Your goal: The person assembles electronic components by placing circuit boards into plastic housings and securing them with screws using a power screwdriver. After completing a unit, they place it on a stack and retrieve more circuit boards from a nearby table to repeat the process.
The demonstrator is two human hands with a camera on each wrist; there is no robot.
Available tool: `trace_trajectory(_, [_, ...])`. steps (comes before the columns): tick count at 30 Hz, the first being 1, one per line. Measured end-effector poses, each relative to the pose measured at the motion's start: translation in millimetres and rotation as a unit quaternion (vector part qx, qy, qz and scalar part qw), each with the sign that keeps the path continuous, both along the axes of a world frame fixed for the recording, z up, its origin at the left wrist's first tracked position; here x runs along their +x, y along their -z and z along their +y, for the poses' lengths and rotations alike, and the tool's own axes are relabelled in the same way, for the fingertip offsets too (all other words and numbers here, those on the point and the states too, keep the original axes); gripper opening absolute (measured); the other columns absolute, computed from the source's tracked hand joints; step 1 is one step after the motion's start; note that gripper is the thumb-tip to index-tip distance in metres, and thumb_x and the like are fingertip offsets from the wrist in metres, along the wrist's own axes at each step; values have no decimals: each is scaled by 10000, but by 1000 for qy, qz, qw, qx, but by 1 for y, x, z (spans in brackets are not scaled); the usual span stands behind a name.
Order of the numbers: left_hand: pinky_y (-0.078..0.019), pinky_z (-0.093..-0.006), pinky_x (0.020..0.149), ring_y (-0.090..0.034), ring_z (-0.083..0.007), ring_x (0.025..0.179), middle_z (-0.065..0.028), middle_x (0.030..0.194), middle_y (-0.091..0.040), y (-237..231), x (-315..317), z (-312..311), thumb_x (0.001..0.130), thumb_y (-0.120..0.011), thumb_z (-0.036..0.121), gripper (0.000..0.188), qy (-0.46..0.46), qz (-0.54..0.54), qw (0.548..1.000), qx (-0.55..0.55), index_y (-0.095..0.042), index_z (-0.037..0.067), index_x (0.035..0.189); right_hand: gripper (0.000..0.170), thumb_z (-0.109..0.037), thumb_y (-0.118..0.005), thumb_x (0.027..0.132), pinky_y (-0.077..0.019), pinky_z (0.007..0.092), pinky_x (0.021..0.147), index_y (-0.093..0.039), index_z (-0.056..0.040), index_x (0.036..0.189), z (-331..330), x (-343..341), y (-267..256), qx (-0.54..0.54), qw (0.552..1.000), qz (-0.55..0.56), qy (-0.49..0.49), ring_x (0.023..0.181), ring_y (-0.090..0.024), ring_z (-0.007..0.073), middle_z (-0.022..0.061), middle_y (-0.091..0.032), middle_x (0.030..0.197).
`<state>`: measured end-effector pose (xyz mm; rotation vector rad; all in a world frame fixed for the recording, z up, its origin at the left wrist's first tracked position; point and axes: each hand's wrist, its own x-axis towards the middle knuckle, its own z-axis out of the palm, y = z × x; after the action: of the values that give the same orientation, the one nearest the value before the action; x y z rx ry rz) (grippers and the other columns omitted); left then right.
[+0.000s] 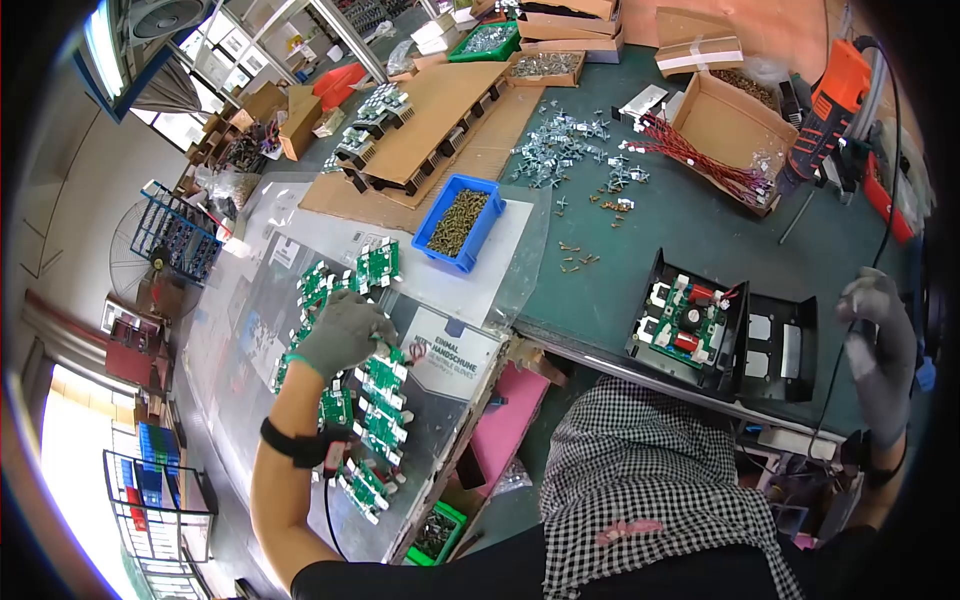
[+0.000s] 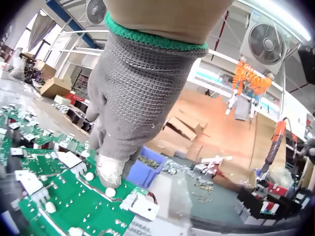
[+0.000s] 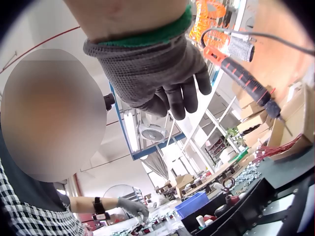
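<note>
Working left hand (image 1: 347,335): gloved in grey with a green cuff, a person's fingertips touch a green circuit board (image 2: 74,201) left of the blue bin (image 1: 488,226) and nearer the person; one cannot tell whether the grip pinches that board or merely rests on it.

Board rows (image 1: 383,425): more green assemblies lie close together in rough rows, on the same side of the blue bin, around the left hand and toward the person.

Right hand (image 1: 878,350): raised well to the right of the blue bin, its grip released, the gloved fingers loosely bent and holding nothing.

Black housing (image 1: 738,335): open on the bench (image 1: 620,240), right of the blue bin and nearer the person, with a fitted board (image 1: 690,318) bearing red parts inside.

Brass screws (image 1: 460,222): heaped in the blue bin, with a few loose ones (image 1: 575,262) just to its right.

Silver pieces (image 1: 560,145): piled beyond the blue bin, to its right.

Red wires (image 1: 695,160): bundled partly in a cardboard box (image 1: 730,120), farther right of the blue bin.

Orange power tool (image 1: 832,100): slanting tip-down past that box, far right of the blue bin.
</note>
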<state>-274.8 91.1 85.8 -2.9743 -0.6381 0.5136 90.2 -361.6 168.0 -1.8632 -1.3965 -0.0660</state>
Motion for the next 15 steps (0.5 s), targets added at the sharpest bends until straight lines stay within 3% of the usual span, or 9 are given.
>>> trace_trajectory(5, [-321,-394,1055,-587,-185,1005,64,882,-664,43,14,14,737,-702,197,95,40,12,996,78,-724,253,810,304,-6,-567,671,-403,499,946,-556,-78,966,25,-20,-1,-21,993,-98,-63,823,-608,267,66,-598,818])
trace_trajectory(9, [-288,-413,1098,-582,-195,1000,34,880,-658,-5,22,-15,748,-703,215,59,44,-163,984,48,-702,226,806,300,-10,-599,663,-423,506,914,-570,-78,954,24,-23,4,-21,987,-125,-99,814,-620,261,54,-617,801])
trace_trajectory(10, [-292,-449,1110,-594,-208,956,24,897,-666,-18,22,-20,756,-687,182,80,48,-173,982,60,-695,188,836,291,-11,-597,665,-426,498,909,-574,-78,947,24,-23,4,-17,988,-121,-99,811,-619,259,54,-617,798])
trace_trajectory(15, [-317,-476,1089,-592,-202,900,30,872,-639,-82,66,-83,734,-673,184,96,153,-301,928,158,-670,218,824,230,-47,-620,717,-444,440,872,-622,-89,943,40,-18,-9,-16,986,-93,-140,792,-612,248,45,-608,787])
